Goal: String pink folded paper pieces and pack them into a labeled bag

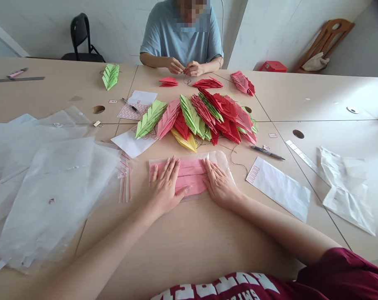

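Pink folded paper (191,180) lies flat inside a clear plastic bag (219,157) in front of me. Flat on its left part rests my left hand (165,187), fingers stretched out. My right hand (220,183) lies on the right part, palm down with the fingers extended. Neither hand grips anything. Just beyond the bag is a heap of folded paper pieces (226,116) in red, pink and green. One yellow folded piece (184,139) sticks out at the near side, and a dark string (239,163) trails beside the bag.
Clear plastic bags (51,196) overlap at the left. To the right are a pen (267,153), a white paper strip (281,189) and a crumpled plastic bag (345,183). Across the table a person in a blue shirt (164,31) handles something small near red folded paper (207,83).
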### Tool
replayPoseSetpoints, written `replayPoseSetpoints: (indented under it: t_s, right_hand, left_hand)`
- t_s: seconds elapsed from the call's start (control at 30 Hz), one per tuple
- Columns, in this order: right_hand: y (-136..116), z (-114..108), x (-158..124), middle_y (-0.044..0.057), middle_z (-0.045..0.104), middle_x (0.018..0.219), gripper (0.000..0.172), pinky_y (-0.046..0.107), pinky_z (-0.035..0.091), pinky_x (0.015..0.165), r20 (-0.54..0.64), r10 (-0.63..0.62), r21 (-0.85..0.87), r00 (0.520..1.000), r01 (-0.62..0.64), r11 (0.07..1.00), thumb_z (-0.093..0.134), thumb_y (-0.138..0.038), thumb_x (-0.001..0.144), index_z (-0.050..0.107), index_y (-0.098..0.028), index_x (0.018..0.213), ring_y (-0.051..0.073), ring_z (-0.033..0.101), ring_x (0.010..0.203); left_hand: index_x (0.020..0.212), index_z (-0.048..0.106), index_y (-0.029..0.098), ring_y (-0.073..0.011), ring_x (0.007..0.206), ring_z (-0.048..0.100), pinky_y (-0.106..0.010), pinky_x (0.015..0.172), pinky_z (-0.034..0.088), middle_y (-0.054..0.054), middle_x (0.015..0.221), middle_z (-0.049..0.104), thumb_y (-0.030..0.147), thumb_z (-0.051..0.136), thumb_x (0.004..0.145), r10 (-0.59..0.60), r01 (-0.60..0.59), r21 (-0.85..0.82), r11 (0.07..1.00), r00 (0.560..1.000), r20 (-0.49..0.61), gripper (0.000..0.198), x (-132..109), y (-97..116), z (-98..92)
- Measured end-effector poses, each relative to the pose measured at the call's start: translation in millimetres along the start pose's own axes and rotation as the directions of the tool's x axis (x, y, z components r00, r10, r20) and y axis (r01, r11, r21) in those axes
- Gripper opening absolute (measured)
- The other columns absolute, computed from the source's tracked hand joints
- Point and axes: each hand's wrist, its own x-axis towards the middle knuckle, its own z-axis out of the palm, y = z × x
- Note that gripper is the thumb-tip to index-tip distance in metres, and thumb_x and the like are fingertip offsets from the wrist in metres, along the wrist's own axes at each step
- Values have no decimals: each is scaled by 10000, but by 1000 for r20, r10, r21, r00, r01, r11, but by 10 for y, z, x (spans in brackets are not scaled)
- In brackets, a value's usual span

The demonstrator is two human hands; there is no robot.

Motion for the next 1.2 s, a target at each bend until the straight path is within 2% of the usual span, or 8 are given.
replayPoseSetpoints:
  t_s: [0.23, 0.43, 0.6, 0.73, 0.87, 0.97, 1.1, 1.2]
  right_hand:
    - [-46, -30, -5, 163, 268, 1535, 699, 531, 310, 1137, 13, 44, -43, 999, -43, 998, 284, -259, 985, -163, -110, 1501, 265, 255, 1431]
    - [-40, -21, 1, 173, 268, 1536, 705, 506, 314, 1143, 22, 35, -51, 999, -33, 998, 293, -238, 980, -161, -92, 1499, 257, 239, 1437]
    - [-8, -1, -7, 192, 253, 1536, 725, 505, 308, 1147, -3, -10, -42, 1000, 10, 999, 303, -214, 971, -186, -89, 1491, 258, 253, 1432]
    - [16, 14, -26, 195, 246, 1537, 723, 512, 317, 1141, -30, -35, -57, 999, 33, 998, 314, -239, 974, -159, -82, 1498, 265, 253, 1431]
    - [40, 27, -46, 200, 233, 1541, 719, 505, 319, 1144, -43, -35, -71, 998, 32, 997, 334, -226, 959, -98, -57, 1508, 272, 235, 1437]
    - [50, 37, -57, 208, 243, 1538, 734, 509, 317, 1145, -46, -36, -69, 998, 33, 997, 354, -229, 948, -83, -51, 1510, 275, 237, 1437]
    - [30, 36, -52, 203, 229, 1546, 754, 508, 313, 1149, -37, -23, -36, 999, 22, 999, 374, -225, 937, -88, -69, 1512, 267, 228, 1441]
    - [-9, -50, -27, 193, 237, 1547, 754, 506, 320, 1145, -14, 5, 22, 1000, -5, 1000, 393, -228, 931, -59, -94, 1519, 267, 255, 1433]
  left_hand:
    - [1507, 170, 100, -378, 1455, 96, -603, 1150, 49, -193, 1574, 72, 692, 390, 848, -37, 38, 44, 998, 999, -28, 912, -11, -22, 42]
    - [1520, 63, 120, -348, 1462, 96, -624, 1143, 30, -195, 1571, 94, 695, 350, 861, -57, 57, -1, 998, 994, 89, 920, 32, -14, -29]
    - [1514, -58, 153, -289, 1473, 81, -568, 1158, 144, -153, 1584, 50, 630, 313, 915, 82, -66, -119, 991, 987, 139, 851, 236, 135, -142]
    - [1519, 64, 145, -241, 1479, 49, -505, 1190, 115, -108, 1591, 64, 521, 305, 959, 226, -214, -109, 971, 967, 116, 716, 438, 272, -149]
    - [1514, 125, 147, -225, 1477, 82, -485, 1203, 74, -90, 1586, 124, 483, 346, 957, 320, -311, -94, 946, 939, 122, 687, 496, 258, -66]
    - [1519, 80, 161, -231, 1475, 97, -492, 1204, 56, -75, 1585, 141, 541, 378, 930, 348, -335, -112, 936, 929, 125, 761, 472, 207, -24]
    - [1519, 24, 234, -280, 1474, 71, -581, 1174, 6, -36, 1587, 141, 606, 421, 888, 309, -295, -115, 948, 942, 131, 833, 455, 199, -28]
    - [1516, 6, 263, -289, 1473, 62, -590, 1169, 14, -21, 1589, 139, 623, 431, 877, 293, -279, -119, 953, 946, 135, 848, 462, 216, -39]
